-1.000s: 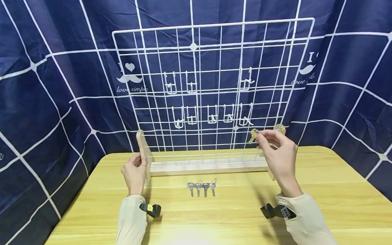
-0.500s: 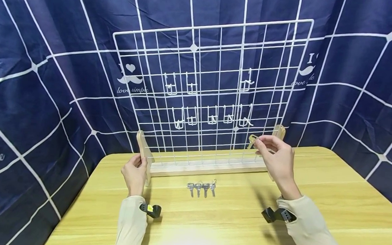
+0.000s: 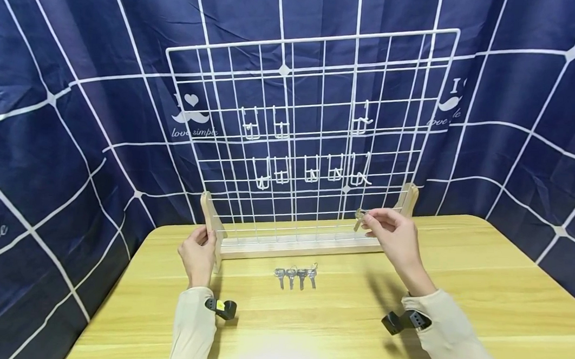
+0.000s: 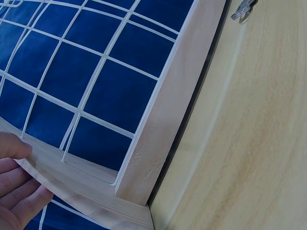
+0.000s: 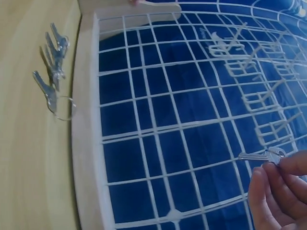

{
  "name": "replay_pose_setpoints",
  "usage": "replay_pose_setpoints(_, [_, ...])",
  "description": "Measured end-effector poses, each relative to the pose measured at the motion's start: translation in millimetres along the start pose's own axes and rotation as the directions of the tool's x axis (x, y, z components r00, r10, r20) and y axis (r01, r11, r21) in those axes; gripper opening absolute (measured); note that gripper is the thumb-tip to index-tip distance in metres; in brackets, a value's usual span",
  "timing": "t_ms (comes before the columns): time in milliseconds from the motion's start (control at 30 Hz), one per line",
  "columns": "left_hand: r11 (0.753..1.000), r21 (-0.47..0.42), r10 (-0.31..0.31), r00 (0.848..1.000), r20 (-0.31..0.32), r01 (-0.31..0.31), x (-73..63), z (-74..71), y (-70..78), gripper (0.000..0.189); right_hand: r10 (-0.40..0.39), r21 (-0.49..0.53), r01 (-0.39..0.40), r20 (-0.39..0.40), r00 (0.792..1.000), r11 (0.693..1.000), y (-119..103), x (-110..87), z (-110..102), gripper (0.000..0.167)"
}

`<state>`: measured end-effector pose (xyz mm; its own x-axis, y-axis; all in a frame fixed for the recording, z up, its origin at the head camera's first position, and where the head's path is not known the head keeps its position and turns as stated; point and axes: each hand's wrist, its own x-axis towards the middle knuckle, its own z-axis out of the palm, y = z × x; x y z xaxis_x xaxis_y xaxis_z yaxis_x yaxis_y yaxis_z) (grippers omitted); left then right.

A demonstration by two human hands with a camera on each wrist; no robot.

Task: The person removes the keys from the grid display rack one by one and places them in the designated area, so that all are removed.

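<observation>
My right hand (image 3: 394, 234) pinches a key (image 3: 359, 219) between thumb and fingers, its blade pointing away from the hand in the right wrist view. The key is in front of the lower right part of a white wire grid rack (image 3: 300, 203). With thumb and fingers on opposite sides, my left hand (image 3: 198, 253) grips the left wooden upright (image 3: 212, 219) of the rack's stand. Several silver keys (image 3: 290, 277) with small rings lie in a row on the table in front of the rack. White wire hooks (image 3: 312, 170) hang on the grid in two rows, bearing nothing.
The stand's wooden base bar (image 3: 284, 250) runs along the back of the wood-grain table (image 3: 280, 314). Its right wooden upright (image 3: 410, 199) is partly hidden behind my right hand. A dark blue curtain with white lines (image 3: 98, 153) surrounds the table's back and sides.
My right hand has moved down and to the left with the key, from just below the rightmost lower hook to near the base bar. My left hand stays on the upright.
</observation>
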<state>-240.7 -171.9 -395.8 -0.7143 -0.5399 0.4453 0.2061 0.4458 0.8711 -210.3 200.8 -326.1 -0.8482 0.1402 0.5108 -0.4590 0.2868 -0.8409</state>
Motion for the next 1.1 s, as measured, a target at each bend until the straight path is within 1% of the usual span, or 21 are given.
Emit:
replay_pose_setpoints(133, [1.0,0.009,-0.001,1.0,-0.003,0.001,-0.1,-0.1,-0.3,0.02,0.048,0.07,-0.052,0.062,0.997,0.996,8,-2.5,4,0.02])
replay_pose_setpoints(267, [1.0,0.005,-0.003,1.0,-0.003,0.003,-0.5,0.0,0.8,0.02,0.122,0.147,-0.141,0.13,0.984,0.979,15,-4.6,7,0.022])
replay_pose_setpoints(367, [1.0,-0.007,0.0,1.0,-0.003,0.0,-0.5,0.5,1.7,0.02,0.162,0.176,-0.19,0.163,0.973,0.966,19,-5.3,9,0.024])
replay_pose_setpoints(700, [1.0,-0.011,-0.007,1.0,-0.003,0.007,1.3,0.5,1.0,0.02,0.241,0.222,-0.295,0.238,0.941,0.929,35,-7.8,13,0.014])
replay_pose_setpoints(867, [1.0,-0.023,-0.018,1.0,0.003,0.019,1.9,0.6,1.9,0.02,0.257,0.234,-0.321,0.266,0.929,0.918,40,-8.6,14,0.016])
replay_pose_setpoints(933, [0.999,-0.025,-0.022,1.0,0.005,0.022,1.9,0.5,2.2,0.02,0.267,0.229,-0.334,0.278,0.923,0.914,42,-9.2,14,0.02])
replay_pose_setpoints(1033, [0.999,-0.026,-0.027,1.0,0.006,0.027,1.5,0.2,2.3,0.021,0.293,0.213,-0.361,0.294,0.91,0.908,45,-10.3,15,0.024])
replay_pose_setpoints(1100, [0.999,-0.024,-0.027,1.0,0.004,0.027,1.3,0.0,2.2,0.021,0.313,0.211,-0.383,0.302,0.901,0.899,49,-11.0,15,0.022])
